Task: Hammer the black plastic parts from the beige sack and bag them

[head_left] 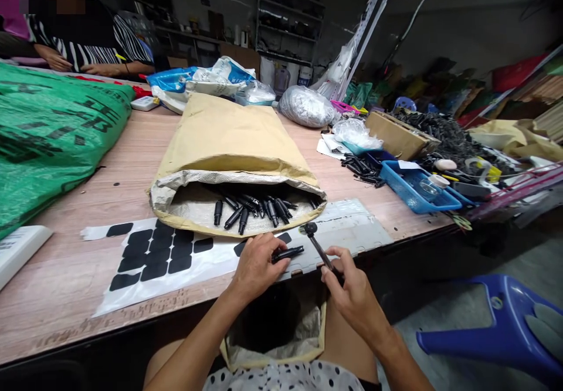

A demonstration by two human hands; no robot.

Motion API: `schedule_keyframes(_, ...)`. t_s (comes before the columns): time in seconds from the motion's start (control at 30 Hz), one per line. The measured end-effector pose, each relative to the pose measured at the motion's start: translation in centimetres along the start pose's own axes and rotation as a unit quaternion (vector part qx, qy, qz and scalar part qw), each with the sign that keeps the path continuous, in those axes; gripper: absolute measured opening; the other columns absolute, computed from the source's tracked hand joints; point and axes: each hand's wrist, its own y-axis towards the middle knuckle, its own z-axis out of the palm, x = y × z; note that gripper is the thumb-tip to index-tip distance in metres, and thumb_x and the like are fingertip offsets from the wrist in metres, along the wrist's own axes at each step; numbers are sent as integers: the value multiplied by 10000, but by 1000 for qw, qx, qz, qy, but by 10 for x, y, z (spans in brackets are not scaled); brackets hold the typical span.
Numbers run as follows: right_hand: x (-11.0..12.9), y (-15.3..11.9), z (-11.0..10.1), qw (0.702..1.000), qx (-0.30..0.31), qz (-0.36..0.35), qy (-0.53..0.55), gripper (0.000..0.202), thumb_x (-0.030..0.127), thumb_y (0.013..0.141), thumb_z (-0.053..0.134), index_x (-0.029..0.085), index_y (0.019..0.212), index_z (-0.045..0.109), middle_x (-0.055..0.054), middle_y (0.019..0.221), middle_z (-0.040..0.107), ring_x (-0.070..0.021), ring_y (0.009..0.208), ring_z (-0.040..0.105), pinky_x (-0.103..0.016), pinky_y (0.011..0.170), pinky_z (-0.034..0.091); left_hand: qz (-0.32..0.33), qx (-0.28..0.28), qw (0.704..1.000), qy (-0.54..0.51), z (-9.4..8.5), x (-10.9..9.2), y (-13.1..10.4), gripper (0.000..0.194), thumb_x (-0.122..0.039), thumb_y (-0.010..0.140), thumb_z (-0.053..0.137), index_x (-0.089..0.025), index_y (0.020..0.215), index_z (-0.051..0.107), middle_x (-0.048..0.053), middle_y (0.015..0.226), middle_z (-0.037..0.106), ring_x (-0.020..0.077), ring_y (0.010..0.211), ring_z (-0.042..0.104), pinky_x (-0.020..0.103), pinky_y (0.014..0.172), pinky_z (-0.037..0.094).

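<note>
My left hand (259, 268) is closed on a black cylindrical part (288, 254), which points to the right over the grey board (352, 227) at the table's front edge. In my right hand (352, 279) is a thin dark rod tool (319, 247) with a round black head, tilted up and to the left. The tool's head is just right of the sack's mouth. Behind my hands lies an open tan sack (241, 133) with several black parts (244, 209) inside its mouth. A second open sack (303, 353) is between my legs, its inside dark.
A white sheet with black stickers (160, 250) lies left of my hands. Farther left are a green bag (57, 139) and a white box (21, 253). To the right are a blue basket (417, 189), loose black parts and a blue stool (497, 320). Another person sits at the back left.
</note>
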Motion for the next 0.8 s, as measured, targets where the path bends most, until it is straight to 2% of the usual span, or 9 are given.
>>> schedule_keyframes(0.1,12,-14,4,999,-2,-30,17,449,289,997,471,235,1442,503,-56,1004,763,-198,868,727,-277,770,584,-4,-5,1000,-21,-1,2,-2,106,-221,799,745,-240,890,694,9,887,662,222,898,602,357,796,424)
schedule_keyframes(0.23,19,-21,7,998,9,-51,41,470,297,1015,451,216,1474,511,-95,1251,706,-198,986,723,-273,820,607,-15,-12,999,-47,-1,6,-6,132,-173,780,744,-235,884,691,0,867,644,206,881,595,341,792,431)
schedule_keyframes(0.47,26,-22,6,996,42,-33,77,472,290,1030,428,196,1486,506,-82,1096,741,-189,1002,718,-315,949,587,-26,-32,998,-55,-1,5,-5,186,-128,750,772,-221,888,689,-2,864,632,197,879,588,327,791,446)
schedule_keyframes(0.63,29,-20,8,994,36,-30,98,482,270,1033,423,207,1508,479,-81,1125,731,-192,1056,702,-343,1004,567,-11,-44,999,11,-10,5,-2,160,-184,782,781,-232,912,702,11,900,664,219,926,601,366,844,436)
schedule_keyframes(0.8,29,-18,14,993,34,-23,112,498,261,1027,440,225,1524,458,-84,1234,701,-194,1102,685,-344,1006,569,-18,-43,999,18,-18,20,2,139,-232,835,748,-239,966,704,13,934,669,209,911,606,363,845,439)
